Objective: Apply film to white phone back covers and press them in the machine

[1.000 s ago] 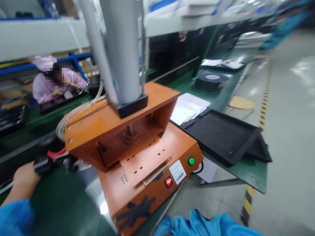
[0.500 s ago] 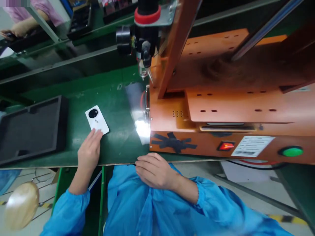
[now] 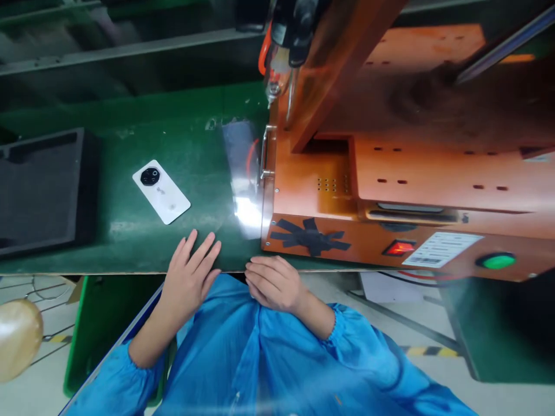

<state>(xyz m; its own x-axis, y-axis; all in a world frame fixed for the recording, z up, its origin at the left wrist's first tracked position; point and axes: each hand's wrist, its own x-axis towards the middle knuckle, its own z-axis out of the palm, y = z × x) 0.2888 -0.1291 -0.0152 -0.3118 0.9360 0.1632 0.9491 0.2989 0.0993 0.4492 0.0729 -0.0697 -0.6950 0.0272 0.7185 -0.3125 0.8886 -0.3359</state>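
Two-handed: spreading left hand (image 3: 191, 283) wide, with phone (image 3: 167, 199) just beyond. Curling right hand (image 3: 275, 284), grip unclear, with machine (image 3: 433, 173) beyond.

The table (image 3: 203, 202) has a smooth green top. On it lies a white rectangular phone (image 3: 169, 199), its back upward, between a black rectangular tray (image 3: 78, 185) and a shiny flat sheet (image 3: 237, 150). Beside this sheet stands an orange metal machine (image 3: 303, 196).

1. Ahead of my left hand (image 3: 188, 280) stretches a green tabletop (image 3: 117, 248).
2. Farther off, I see a grey rail (image 3: 130, 52), blurred.
3. Lower left: a round stool (image 3: 19, 341), pale floor (image 3: 39, 398).
4. Beyond my right hand (image 3: 277, 283), low: yellow-and-black floor tape (image 3: 429, 351).
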